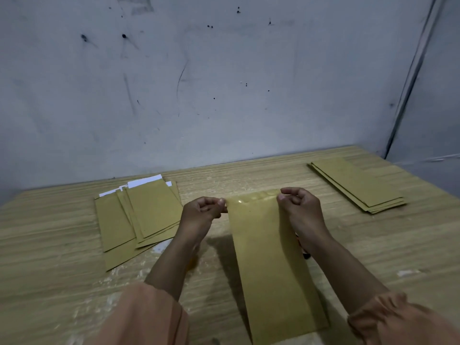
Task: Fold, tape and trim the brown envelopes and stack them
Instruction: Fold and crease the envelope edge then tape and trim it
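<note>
1. The left hand and right hand each pinched a far corner of the envelope between thumb and curled fingers, the left at its far-left corner, the right at its far-right corner.
2. The envelope lay between the forearms over the worktop, its long axis running from the person toward the wall, far end raised.
3. It was plain brown, with a glossy strip of tape across the far edge.
4. A loose pile lay to the left, a neat stack well apart to the right.
</note>
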Tool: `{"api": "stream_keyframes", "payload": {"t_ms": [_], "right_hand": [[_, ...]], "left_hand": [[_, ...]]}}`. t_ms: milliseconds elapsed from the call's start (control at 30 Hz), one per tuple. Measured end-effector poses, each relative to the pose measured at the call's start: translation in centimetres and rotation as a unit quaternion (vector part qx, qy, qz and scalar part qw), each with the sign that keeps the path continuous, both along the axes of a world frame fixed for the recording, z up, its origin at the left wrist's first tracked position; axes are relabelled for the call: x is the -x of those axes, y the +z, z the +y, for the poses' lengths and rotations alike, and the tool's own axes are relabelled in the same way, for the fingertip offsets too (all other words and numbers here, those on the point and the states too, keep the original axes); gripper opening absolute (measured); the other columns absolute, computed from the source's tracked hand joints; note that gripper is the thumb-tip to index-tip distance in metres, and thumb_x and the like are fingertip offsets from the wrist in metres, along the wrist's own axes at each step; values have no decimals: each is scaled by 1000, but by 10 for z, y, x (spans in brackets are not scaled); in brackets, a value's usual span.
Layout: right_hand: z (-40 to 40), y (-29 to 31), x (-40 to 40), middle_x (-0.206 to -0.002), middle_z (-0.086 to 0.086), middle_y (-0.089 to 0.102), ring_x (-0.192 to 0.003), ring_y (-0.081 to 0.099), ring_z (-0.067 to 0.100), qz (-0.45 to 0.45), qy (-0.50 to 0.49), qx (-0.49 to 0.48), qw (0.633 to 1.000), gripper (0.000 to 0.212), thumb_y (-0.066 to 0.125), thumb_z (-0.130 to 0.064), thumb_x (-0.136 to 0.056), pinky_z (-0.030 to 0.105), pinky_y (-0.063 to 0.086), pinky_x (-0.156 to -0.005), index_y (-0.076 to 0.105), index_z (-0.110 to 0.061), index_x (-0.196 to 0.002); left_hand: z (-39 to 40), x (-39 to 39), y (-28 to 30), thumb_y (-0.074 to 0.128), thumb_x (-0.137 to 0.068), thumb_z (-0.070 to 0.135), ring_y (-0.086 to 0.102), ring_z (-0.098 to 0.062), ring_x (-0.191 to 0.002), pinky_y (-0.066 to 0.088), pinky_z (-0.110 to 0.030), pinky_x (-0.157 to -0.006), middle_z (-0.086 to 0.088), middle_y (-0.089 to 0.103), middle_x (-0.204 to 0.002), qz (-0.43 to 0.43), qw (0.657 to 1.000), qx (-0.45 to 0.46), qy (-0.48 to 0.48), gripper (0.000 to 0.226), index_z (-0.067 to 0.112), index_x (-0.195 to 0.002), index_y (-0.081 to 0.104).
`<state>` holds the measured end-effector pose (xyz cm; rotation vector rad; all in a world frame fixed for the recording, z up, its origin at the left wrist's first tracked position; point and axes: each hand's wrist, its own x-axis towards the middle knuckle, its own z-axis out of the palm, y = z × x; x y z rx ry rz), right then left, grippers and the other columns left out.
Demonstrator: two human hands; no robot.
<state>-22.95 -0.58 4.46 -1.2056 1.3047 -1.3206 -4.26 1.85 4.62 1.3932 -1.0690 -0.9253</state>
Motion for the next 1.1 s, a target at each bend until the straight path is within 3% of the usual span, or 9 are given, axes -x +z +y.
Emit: {"api": "stream_keyframes", "payload": {"t_ms": [167, 367, 500, 600, 700, 800, 900, 967, 1100], "right_hand": [[0, -1, 2, -80, -12, 59, -76, 49, -6, -14, -31, 6, 999, 6, 58, -14, -92, 10, 36, -63, 60, -17, -97], [-6, 1, 6, -80, -12, 59, -75, 48, -6, -8, -40, 3, 999, 7, 58, -15, -92, 10, 35, -61, 60, -17, -98], [-7, 1, 10, -83, -12, 59, -77, 49, -5, -14, -37, -9, 999, 8, 58, -16, -92, 12, 35, -61, 60, -18, -100], [-9, 2, 16, -88, -7, 62, -89, 56, 10, -21, -13, -43, 999, 13, 62, -22, -90, 21, 41, -70, 62, -18, -103], [-6, 2, 31, -96, -7, 59, -103, 53, 18, 31, 67, -101, 992, 31, 64, -33, -86, 32, 41, -83, 56, -22, -114], [-2, -3, 46, -107, -1, 60, -102, 54, 19, 99, 133, -146, 975, 41, 68, -32, -83, 34, 42, -81, 51, -23, -120], [-5, -8, 59, -110, 3, 62, -98, 55, 17, 115, 138, -152, 972, 38, 64, -20, -87, 32, 42, -73, 50, -21, -122], [-13, -10, 69, -116, 5, 61, -104, 54, 20, 119, 110, -138, 977, 33, 61, -19, -89, 35, 43, -82, 52, -23, -121], [-32, -12, 84, -117, 5, 58, -106, 51, 20, 138, 51, -112, 983, 37, 59, -20, -91, 35, 38, -87, 52, -23, -128]], "left_hand": [[1, 9, 0, 52, -95, 24, 58, -10, -73, 47, -21, -74, 4, 67, -80, 18, 999, -25, -13, 20, 14, -86, 67], [0, 18, 1, 66, -85, 9, 57, -11, -70, 47, -9, -55, 1, 64, -80, 34, 999, -28, 1, 6, 11, -79, 65], [-5, 24, 2, 65, -87, 15, 56, -9, -72, 41, -18, -62, 2, 64, -79, 59, 996, -71, -8, 7, 12, -80, 65], [-12, 28, 1, 62, -90, 14, 55, -10, -71, 40, -18, -64, 2, 62, -76, 40, 996, -73, -15, 12, 13, -78, 64], [-22, 33, 2, 59, -91, 12, 56, -11, -72, 45, -20, -71, 1, 62, -78, 45, 997, -66, -2, 11, 9, -84, 66], [-33, 39, 1, 57, -93, 14, 54, -10, -70, 44, -32, -90, 1, 61, -77, 80, 994, -63, 42, 11, 10, -84, 64], [-40, 47, -1, 50, -97, 17, 54, -6, -70, 40, -29, -84, 4, 61, -80, 116, 989, -64, 63, 18, 7, -101, 64], [-42, 57, -4, 49, -97, 21, 54, -7, -70, 44, -28, -82, 3, 63, -83, 117, 990, -76, 32, 22, 6, -107, 63], [-38, 85, -8, 59, -90, 5, 60, 1, -58, 44, -7, -47, 3, 61, -79, 70, 988, -105, -88, 11, 12, -98, 59]]}}
